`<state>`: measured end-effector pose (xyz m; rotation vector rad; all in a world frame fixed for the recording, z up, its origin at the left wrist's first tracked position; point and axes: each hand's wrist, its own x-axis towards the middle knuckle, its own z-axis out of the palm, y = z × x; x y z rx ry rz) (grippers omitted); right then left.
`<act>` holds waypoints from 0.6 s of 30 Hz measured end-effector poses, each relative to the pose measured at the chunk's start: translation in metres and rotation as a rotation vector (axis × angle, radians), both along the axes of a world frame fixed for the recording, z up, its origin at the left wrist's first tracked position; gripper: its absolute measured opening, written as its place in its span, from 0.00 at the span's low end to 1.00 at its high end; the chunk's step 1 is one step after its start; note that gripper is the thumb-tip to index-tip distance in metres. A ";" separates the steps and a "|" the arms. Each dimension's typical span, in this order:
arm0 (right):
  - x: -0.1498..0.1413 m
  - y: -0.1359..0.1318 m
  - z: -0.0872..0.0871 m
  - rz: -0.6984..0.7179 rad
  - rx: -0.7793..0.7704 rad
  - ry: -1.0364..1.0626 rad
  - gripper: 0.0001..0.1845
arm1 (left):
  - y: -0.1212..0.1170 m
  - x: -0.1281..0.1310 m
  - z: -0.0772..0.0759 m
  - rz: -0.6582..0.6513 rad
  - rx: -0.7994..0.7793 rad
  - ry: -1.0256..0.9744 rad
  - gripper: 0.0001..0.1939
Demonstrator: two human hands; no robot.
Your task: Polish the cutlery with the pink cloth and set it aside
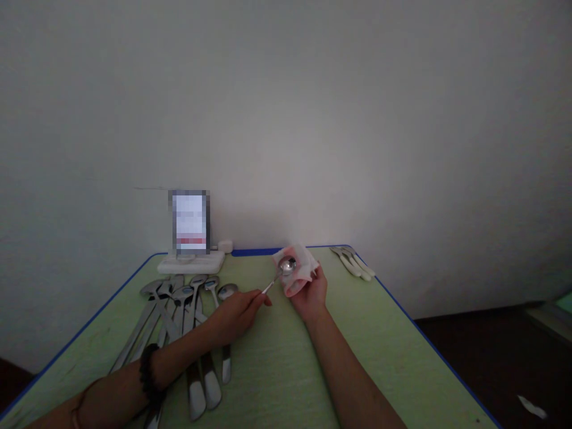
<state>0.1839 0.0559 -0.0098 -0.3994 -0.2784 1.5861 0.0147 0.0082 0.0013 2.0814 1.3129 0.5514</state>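
Observation:
My left hand (pixel 241 314) pinches the handle of a shiny metal spoon (pixel 287 265), its bowl pointing away to the right. Behind that bowl, a thin white and pink cloth or tissue (pixel 307 262) lies across my right hand (pixel 316 290), whose fingers are wrapped around it from below. The spoon's bowl rests against the cloth; most of the right fingers are hidden by it. Below and beside my left forearm, a pile of metal spoons and other cutlery (pixel 181 298) covers the left part of the table, some with brown and silver handles.
Several pieces of cutlery with cream handles (pixel 355 265) lie at the table's far right corner. A phone or tablet with a lit, blurred screen (pixel 191 221) stands on a white base (pixel 192 262) at the back left. The green table (pixel 277 369) has a blue edge and meets a grey wall.

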 end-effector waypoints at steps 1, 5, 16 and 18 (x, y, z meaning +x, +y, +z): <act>0.001 0.001 -0.001 0.003 0.008 -0.016 0.13 | 0.000 0.000 0.000 0.002 0.001 0.002 0.22; -0.002 -0.001 0.000 0.128 0.036 -0.111 0.08 | 0.000 0.000 0.001 0.003 0.028 0.014 0.22; -0.017 -0.004 -0.005 0.034 0.089 -0.412 0.10 | -0.003 0.000 0.004 -0.049 0.108 0.157 0.21; -0.018 -0.003 -0.007 -0.021 0.100 -0.458 0.10 | -0.003 -0.001 0.003 -0.067 0.120 0.209 0.20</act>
